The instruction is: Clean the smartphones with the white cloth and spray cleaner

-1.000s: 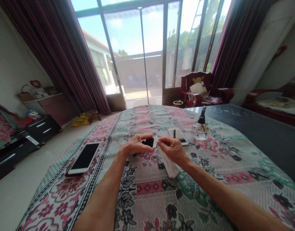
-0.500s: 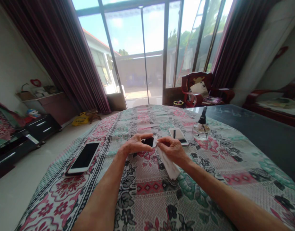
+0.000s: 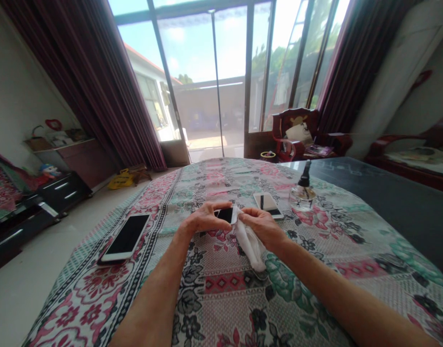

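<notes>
Between the thumb and fingers of my left hand (image 3: 204,218) is a small phone (image 3: 226,215) with a dark screen and a white end. My right hand (image 3: 261,224) pinches a white cloth (image 3: 249,248) against the phone's right end, and the cloth's loose part hangs down onto the tablecloth. Just beyond my right hand lies a second white phone (image 3: 267,204), its screen catching reflections. Farther right stands a clear round bottle (image 3: 303,196) with a black pump top. On the left, a larger white-framed phone (image 3: 128,236) with a dark screen lies flat on something dark.
A floral tablecloth (image 3: 228,284) covers the round table. A dark glossy table (image 3: 373,193) adjoins it at the right. Beyond are a carved wooden chair (image 3: 295,132), a yellow bag (image 3: 121,179) on the floor, and a black drawer cabinet (image 3: 64,190) at left.
The phone and both hands have shifted slightly to the right. My right hand has turned a little at the phone's end, and the cloth's hanging part has moved slightly left and spread.
</notes>
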Tool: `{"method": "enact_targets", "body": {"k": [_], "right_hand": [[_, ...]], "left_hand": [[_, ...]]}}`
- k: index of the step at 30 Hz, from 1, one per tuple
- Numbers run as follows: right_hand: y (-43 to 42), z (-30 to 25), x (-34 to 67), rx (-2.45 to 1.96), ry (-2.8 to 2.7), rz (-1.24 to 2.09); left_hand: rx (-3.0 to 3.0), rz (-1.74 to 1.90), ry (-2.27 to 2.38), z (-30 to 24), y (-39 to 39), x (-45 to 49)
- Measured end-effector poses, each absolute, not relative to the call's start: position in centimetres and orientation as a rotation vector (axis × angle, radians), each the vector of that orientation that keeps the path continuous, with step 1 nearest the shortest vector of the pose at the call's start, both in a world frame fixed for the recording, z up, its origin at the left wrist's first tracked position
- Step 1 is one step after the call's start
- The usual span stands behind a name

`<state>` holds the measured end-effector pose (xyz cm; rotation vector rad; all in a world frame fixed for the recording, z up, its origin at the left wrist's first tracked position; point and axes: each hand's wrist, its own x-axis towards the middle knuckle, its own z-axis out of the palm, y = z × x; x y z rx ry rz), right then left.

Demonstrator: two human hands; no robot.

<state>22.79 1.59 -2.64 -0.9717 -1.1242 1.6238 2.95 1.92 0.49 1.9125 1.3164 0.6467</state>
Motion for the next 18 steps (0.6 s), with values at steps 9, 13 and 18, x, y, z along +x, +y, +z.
{"method": "enact_targets", "body": {"k": [9, 13, 18], "right_hand": [[1.6, -2.7, 22.8, -1.059, -1.233, 1.466], [1.0, -2.5, 22.5, -1.046, -1.367, 1.427], [1.1, -2.9, 22.4, -1.058, -1.445, 1.32]], "left_hand": [[1.916, 0.613, 1.313, 0.5, 1.8, 3.1], [1.909, 0.62, 1.354, 0.6, 1.8, 2.7], [1.948, 0.617, 1.327, 0.4, 2.0, 2.6]]}}
